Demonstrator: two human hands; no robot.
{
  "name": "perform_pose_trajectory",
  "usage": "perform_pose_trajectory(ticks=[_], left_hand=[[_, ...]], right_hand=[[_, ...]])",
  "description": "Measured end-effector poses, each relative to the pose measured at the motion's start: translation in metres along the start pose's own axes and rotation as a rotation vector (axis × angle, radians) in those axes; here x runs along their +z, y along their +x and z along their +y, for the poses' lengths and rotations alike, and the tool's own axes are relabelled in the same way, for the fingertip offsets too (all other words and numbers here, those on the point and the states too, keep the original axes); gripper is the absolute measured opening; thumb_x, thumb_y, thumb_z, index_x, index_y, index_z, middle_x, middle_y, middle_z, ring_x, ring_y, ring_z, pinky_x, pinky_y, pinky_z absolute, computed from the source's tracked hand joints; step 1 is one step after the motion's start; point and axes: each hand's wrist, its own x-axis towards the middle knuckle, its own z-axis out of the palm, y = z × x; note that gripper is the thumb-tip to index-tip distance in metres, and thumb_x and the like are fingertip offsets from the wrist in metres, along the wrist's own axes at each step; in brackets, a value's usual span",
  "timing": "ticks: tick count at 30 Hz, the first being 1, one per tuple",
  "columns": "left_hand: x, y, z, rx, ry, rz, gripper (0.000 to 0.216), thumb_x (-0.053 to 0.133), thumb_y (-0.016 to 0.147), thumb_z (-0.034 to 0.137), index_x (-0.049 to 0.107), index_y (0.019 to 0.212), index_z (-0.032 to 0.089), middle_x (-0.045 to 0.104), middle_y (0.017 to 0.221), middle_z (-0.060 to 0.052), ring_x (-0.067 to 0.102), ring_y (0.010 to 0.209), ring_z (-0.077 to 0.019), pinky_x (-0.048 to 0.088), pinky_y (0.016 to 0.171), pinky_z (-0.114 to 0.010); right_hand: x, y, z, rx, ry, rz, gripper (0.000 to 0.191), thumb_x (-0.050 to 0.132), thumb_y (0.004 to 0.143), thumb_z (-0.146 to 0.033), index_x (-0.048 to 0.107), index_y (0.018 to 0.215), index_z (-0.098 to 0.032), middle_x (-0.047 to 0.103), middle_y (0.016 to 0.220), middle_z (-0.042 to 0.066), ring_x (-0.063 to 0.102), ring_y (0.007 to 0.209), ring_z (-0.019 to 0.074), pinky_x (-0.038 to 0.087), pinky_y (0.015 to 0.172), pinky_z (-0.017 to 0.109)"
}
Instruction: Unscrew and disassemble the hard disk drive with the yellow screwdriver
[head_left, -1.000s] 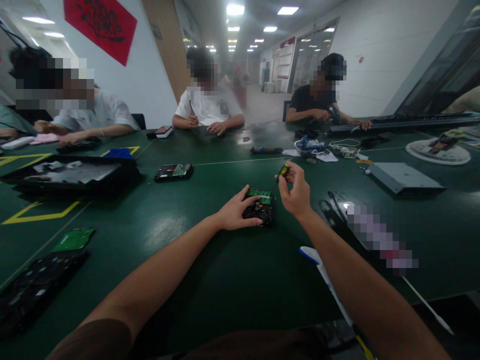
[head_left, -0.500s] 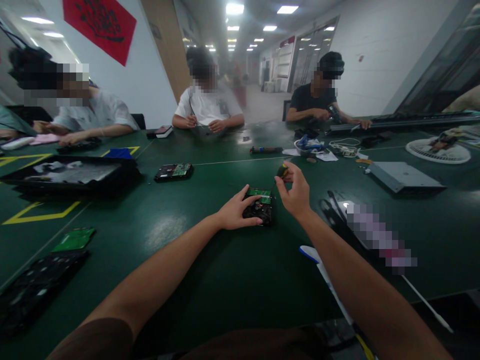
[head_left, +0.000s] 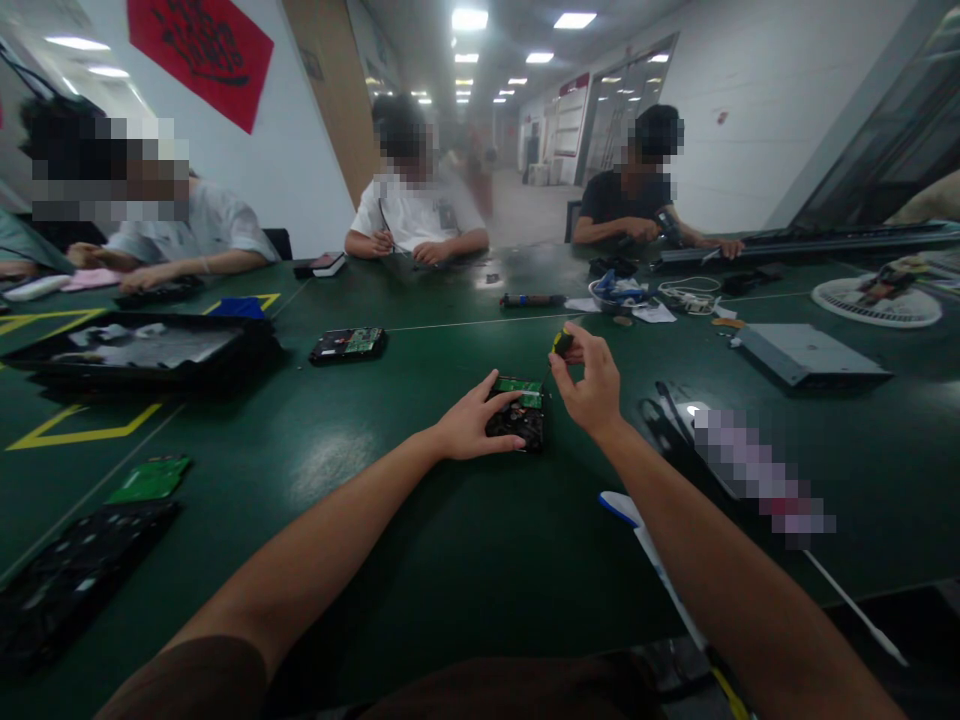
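Note:
A hard drive [head_left: 525, 425] with a green circuit board lies on the dark green table in front of me. My left hand [head_left: 476, 418] reaches over its left side, fingers spread across the top, gripping it against the table. Above the drive's right edge, my right hand [head_left: 587, 375] pinches the yellow-and-black handle of a small screwdriver [head_left: 561, 343]. The thin shaft points down toward the drive's far right corner; whether its tip touches a screw is too small to tell.
Another drive [head_left: 349, 345] lies farther left, near a black tray [head_left: 150, 345]. At near left are a green circuit board [head_left: 152, 479] and black drive casings [head_left: 82, 570]. A grey metal box [head_left: 810, 355] stands right. Several people sit across the table.
The screwdriver in my right hand has turned slightly, so more of its yellow handle shows and its shaft is visible. My left hand and the hard drive have stayed in place.

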Motion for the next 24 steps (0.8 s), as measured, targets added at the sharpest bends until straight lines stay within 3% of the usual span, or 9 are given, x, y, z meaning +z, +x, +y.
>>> perform_pose_trajectory(ticks=[5, 10, 15, 24], left_hand=[[-0.0006, -0.0002, 0.0009, 0.007, -0.001, 0.001, 0.100, 0.063, 0.081, 0.082, 0.038, 0.161, 0.028, 0.000, 0.175, -0.016, 0.015, 0.158, -0.0461, 0.027, 0.125, -0.059], [0.0002, -0.0001, -0.0003, 0.011, 0.009, 0.006, 0.099, 0.064, 0.081, 0.082, 0.038, 0.161, 0.029, 0.001, 0.175, -0.015, 0.016, 0.158, -0.0461, 0.028, 0.124, -0.059], [-0.0002, -0.0006, -0.0006, 0.003, 0.002, 0.001, 0.099, 0.063, 0.081, 0.082, 0.038, 0.161, 0.029, -0.001, 0.175, -0.014, 0.016, 0.158, -0.0464, 0.027, 0.125, -0.059], [-0.0011, -0.0009, 0.0002, 0.003, 0.003, -0.002, 0.100, 0.062, 0.081, 0.083, 0.037, 0.161, 0.029, -0.002, 0.175, -0.016, 0.015, 0.158, -0.0458, 0.026, 0.125, -0.058]], right_hand=[[0.0023, -0.0002, 0.0018, 0.010, 0.010, 0.013, 0.052, 0.056, 0.099, -0.032, 0.044, 0.150, -0.027, 0.064, 0.132, 0.013, 0.070, 0.103, 0.0266, 0.063, 0.090, 0.049], [0.0015, 0.0003, 0.0002, -0.012, -0.016, 0.023, 0.049, 0.063, 0.097, -0.036, 0.050, 0.143, -0.029, 0.065, 0.126, 0.011, 0.070, 0.096, 0.0264, 0.064, 0.088, 0.051], [0.0033, 0.0000, 0.0009, 0.015, 0.033, 0.028, 0.051, 0.058, 0.099, -0.032, 0.044, 0.148, -0.026, 0.065, 0.133, 0.014, 0.072, 0.098, 0.0259, 0.064, 0.090, 0.049], [0.0047, -0.0003, -0.0001, 0.010, 0.024, 0.045, 0.051, 0.062, 0.095, -0.029, 0.046, 0.143, -0.025, 0.067, 0.124, 0.013, 0.072, 0.095, 0.0249, 0.065, 0.085, 0.047]])
